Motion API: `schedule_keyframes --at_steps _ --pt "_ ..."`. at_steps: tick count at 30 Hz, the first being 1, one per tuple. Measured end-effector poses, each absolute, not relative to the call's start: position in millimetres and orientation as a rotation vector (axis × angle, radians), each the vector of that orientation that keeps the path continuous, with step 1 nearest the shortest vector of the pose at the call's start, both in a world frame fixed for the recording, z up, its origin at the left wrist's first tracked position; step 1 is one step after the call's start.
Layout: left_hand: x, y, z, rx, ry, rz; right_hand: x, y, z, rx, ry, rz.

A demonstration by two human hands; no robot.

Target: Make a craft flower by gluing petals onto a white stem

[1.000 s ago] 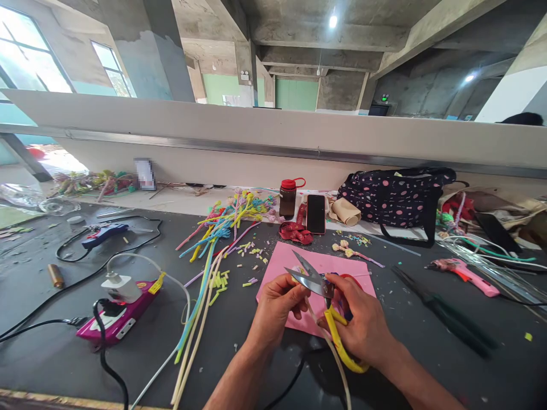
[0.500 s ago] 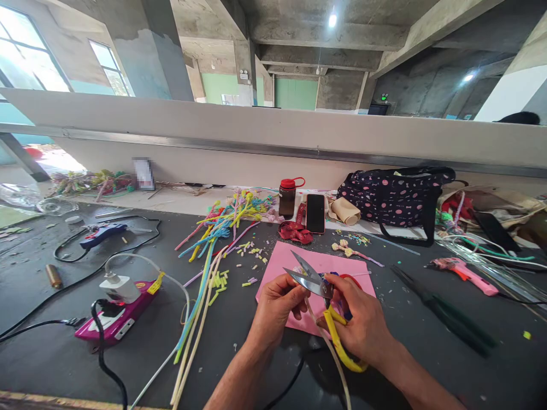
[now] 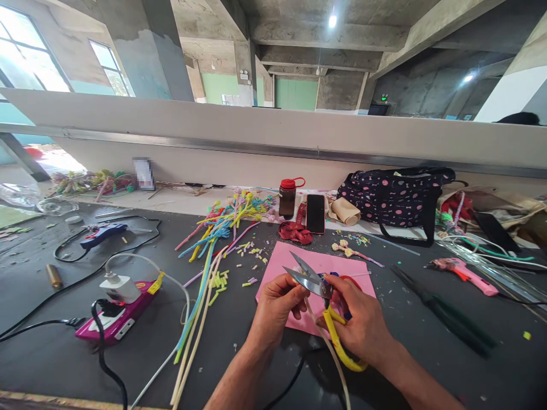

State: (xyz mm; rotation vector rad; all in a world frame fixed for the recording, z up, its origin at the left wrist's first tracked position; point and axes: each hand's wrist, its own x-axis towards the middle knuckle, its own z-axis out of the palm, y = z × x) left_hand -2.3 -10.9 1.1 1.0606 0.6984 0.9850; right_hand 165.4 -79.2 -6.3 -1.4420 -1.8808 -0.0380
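Above a pink sheet [image 3: 273,256], my right hand [image 3: 356,316] is closed around scissors [image 3: 337,336] with yellow-covered handles. Their blades are parted and point up and left. My left hand [image 3: 277,304] pinches a cream pipe cleaner [image 3: 335,356] near the blades. Its long tail hangs down past the yellow handles to the bottom edge of the view. The pinched end is partly hidden by the fingers and a blade. Behind the right hand shows something blue and red, mostly covered, which I cannot make out.
Several coloured pipe cleaners [image 3: 233,225] and short cut pieces [image 3: 219,282] lie to the left. Further left is a purple power strip [image 3: 123,319] with cables. A bottle [image 3: 287,199], phone [image 3: 315,213] and patterned bag [image 3: 388,196] stand behind. Dark-handled shears [image 3: 448,313] and a pink glue gun [image 3: 468,273] lie right.
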Motion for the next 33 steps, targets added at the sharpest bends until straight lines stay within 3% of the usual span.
schedule_keyframes --at_steps 27,33 --pt "-2 -11 0 1.047 0.696 0.998 168 -77 -18 -1.390 -1.860 -0.036" --pt "-4 -11 -1 1.023 0.678 0.976 164 -83 -5 -1.456 -1.696 0.305"
